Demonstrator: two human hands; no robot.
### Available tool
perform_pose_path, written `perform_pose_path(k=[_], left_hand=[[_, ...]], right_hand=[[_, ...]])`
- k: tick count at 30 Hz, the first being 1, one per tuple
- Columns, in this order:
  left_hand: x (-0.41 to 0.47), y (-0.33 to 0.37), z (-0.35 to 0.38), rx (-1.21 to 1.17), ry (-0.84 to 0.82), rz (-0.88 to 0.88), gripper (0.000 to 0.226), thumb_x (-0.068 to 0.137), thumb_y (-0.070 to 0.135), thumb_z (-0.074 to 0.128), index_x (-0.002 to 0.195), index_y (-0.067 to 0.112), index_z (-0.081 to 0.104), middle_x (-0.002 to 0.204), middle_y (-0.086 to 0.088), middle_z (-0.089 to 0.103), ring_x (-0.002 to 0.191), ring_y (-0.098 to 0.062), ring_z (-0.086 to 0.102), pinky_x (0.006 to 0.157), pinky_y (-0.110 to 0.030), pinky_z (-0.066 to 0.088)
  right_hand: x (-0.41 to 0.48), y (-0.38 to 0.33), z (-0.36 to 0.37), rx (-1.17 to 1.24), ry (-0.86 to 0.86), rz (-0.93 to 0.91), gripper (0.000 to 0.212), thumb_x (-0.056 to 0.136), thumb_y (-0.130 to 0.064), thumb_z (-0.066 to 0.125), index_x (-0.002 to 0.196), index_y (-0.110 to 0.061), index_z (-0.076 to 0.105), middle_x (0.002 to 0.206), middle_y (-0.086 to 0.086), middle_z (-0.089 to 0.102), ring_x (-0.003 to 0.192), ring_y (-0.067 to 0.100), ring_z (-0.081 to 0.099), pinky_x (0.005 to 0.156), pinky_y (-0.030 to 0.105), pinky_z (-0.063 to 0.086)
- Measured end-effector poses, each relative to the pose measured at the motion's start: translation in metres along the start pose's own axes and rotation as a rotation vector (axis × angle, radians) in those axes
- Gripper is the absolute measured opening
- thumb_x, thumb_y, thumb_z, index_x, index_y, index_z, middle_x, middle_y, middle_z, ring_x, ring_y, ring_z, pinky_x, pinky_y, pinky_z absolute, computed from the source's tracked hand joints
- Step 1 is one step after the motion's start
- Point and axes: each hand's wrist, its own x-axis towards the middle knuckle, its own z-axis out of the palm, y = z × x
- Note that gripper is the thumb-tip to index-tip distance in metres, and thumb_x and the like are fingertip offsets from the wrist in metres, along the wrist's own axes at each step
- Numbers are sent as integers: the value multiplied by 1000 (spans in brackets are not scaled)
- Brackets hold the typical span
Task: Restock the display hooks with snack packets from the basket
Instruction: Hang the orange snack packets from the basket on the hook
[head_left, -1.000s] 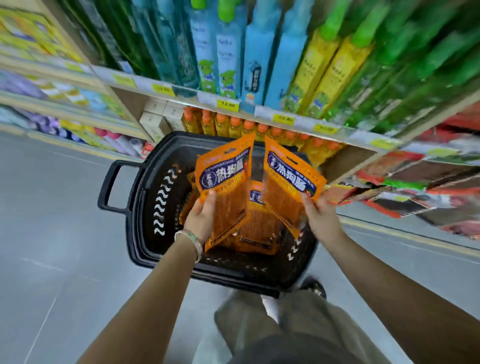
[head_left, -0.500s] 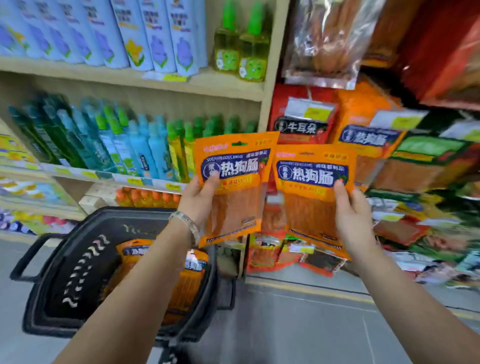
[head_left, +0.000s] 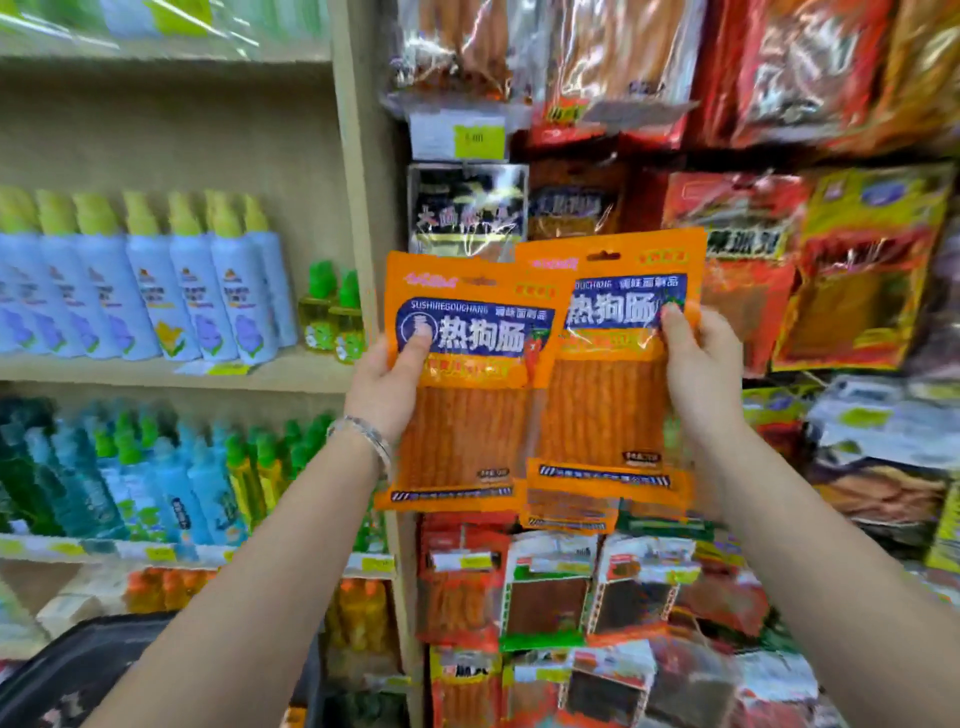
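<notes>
I hold two orange snack packets with blue labels up in front of the hanging snack display. My left hand (head_left: 387, 382) grips the left packet (head_left: 467, 415) by its left edge, thumb on the label. My right hand (head_left: 701, 369) grips the right packet (head_left: 608, 395) by its right edge; this packet sits slightly higher and its left edge lies behind the left packet. A hang slot shows at the right packet's top. Only a dark corner of the black basket (head_left: 67, 675) shows at the bottom left. The hooks themselves are hidden behind hanging packets.
Hanging snack packets (head_left: 857, 270) fill the display on the right, with a price tag (head_left: 457, 137) above. A wooden upright (head_left: 363, 208) separates them from shelves of blue spray bottles (head_left: 156, 296) and green and blue bottles (head_left: 130, 478) on the left.
Both hands have lifted the two packets out of the basket and up to the hanging display. The view has swung up and right, leaving the basket at the bottom left corner.
</notes>
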Motion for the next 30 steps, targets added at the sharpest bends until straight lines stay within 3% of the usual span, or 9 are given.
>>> perform_pose_path(k=[2, 3, 7, 11, 16, 22, 26, 28, 30], left_hand=[[12, 14, 13, -4, -11, 50, 19, 91, 43, 54, 72, 39, 57, 60, 45, 54, 62, 26, 51, 54, 3, 36], [21, 17, 18, -7, -7, 59, 21, 90, 44, 54, 70, 40, 58, 60, 42, 56, 61, 25, 52, 53, 2, 37], [57, 20, 37, -82, -43, 52, 20, 87, 50, 57, 79, 34, 66, 81, 15, 72, 79, -7, 68, 79, -31, 54], [85, 21, 53, -141, -133, 18, 26, 84, 52, 59, 89, 28, 66, 82, 8, 74, 75, -14, 71, 80, -45, 55], [110, 17, 66, -175, -195, 7, 28, 85, 54, 57, 97, 29, 63, 83, 8, 74, 74, -13, 72, 78, -44, 56], [127, 10, 76, -186, -246, -4, 29, 83, 54, 59, 96, 29, 64, 88, 4, 74, 82, -19, 71, 84, -50, 54], [132, 10, 85, -186, -261, -7, 29, 84, 53, 59, 96, 27, 64, 87, 5, 74, 82, -17, 71, 84, -49, 54], [134, 12, 91, -180, -268, -1, 29, 85, 52, 58, 96, 27, 64, 87, 6, 74, 82, -17, 71, 85, -49, 53], [136, 14, 96, -191, -270, -2, 27, 85, 52, 58, 95, 28, 64, 88, 5, 74, 84, -19, 71, 86, -50, 53]], right_hand=[[27, -5, 1, 33, 17, 7, 24, 97, -27, 49, 102, -9, 64, 104, 7, 67, 99, 23, 61, 88, 36, 47], [39, -7, 1, 40, 23, 10, 22, 96, -28, 50, 98, -11, 64, 101, 6, 67, 96, 23, 61, 84, 35, 47], [83, -15, 11, 116, 45, 74, 20, 94, -28, 52, 76, -21, 55, 79, 0, 59, 75, 15, 53, 68, 32, 39], [115, -21, 25, 152, 36, 88, 28, 92, -29, 53, 65, -23, 45, 62, -7, 48, 62, 12, 44, 62, 30, 33], [140, -12, 40, 147, 28, 97, 15, 89, -26, 54, 76, -19, 57, 80, 6, 59, 75, 18, 52, 72, 33, 40], [153, 10, 42, 94, 49, 96, 29, 92, -27, 54, 65, -22, 42, 58, -5, 40, 56, 12, 37, 59, 30, 28], [157, 18, 47, 31, 54, 20, 32, 92, -31, 55, 66, -16, 47, 56, -7, 49, 56, 12, 47, 57, 24, 35], [159, 23, 47, -93, 32, -60, 30, 90, -35, 58, 74, -10, 54, 67, -2, 51, 67, 15, 47, 63, 27, 34], [160, 28, 47, -127, 68, -113, 24, 87, -35, 64, 94, -13, 57, 87, -1, 54, 79, 14, 50, 71, 28, 39]])
